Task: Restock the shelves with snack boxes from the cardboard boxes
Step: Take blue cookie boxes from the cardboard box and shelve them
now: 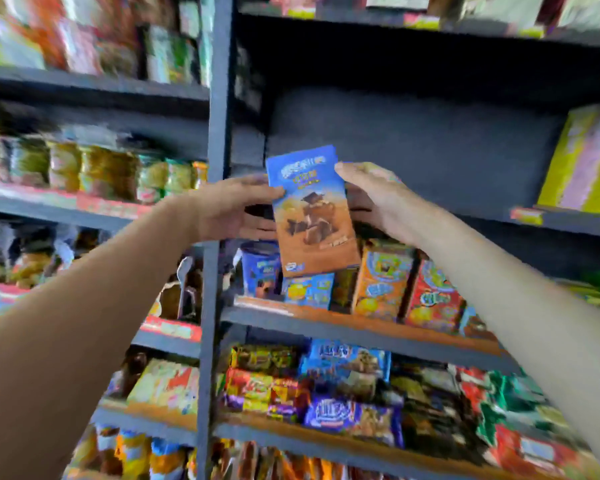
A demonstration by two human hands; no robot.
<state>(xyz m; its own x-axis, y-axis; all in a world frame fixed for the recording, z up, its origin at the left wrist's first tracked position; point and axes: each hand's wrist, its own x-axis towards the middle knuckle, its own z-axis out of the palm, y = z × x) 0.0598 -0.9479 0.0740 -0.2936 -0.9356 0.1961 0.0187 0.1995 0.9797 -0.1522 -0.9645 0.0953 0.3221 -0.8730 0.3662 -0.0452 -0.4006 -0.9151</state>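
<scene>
At frame centre, left hand (236, 209) and right hand (378, 199) grip a blue-and-brown snack box (312, 213) by its sides before the bare dark shelf (568, 225); it should go in upright, face outward.

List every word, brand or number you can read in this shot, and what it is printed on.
None reads clearly.
Blue and brown snack box, held by the left hand and right hand: lettering blurred.
Orange and red boxes below: logos blurred.
Shelf-edge price tags: too small.
</scene>
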